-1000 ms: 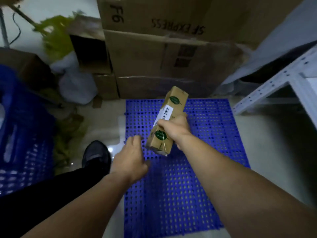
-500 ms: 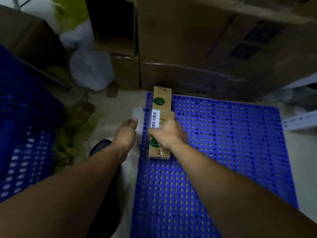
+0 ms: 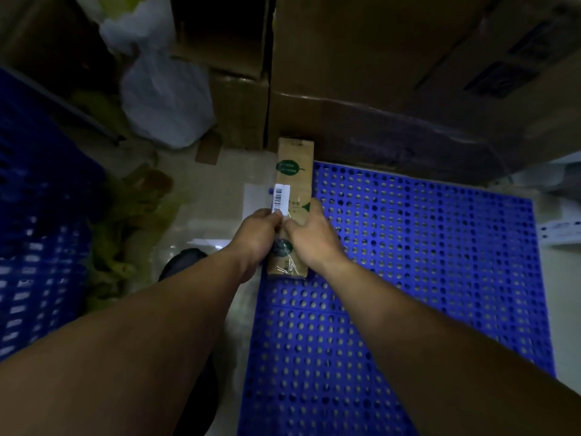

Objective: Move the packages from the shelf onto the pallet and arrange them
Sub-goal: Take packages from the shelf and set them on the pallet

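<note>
We see the long brown package (image 3: 295, 184) lying flat along the left edge of the blue pallet (image 3: 424, 262), its far end close to the stacked cardboard boxes (image 3: 377, 89). Both grips clasp its near half: the left grip (image 3: 256, 237) curls against the left side by the barcode label (image 3: 280, 199) — the right grip (image 3: 309, 237) wraps over the top and right side.

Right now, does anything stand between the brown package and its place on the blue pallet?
Nothing visible does. The package already lies along the left edge of the pallet, and the left hand and right hand both grip it. Only the cardboard boxes stand close behind its far end.
</note>
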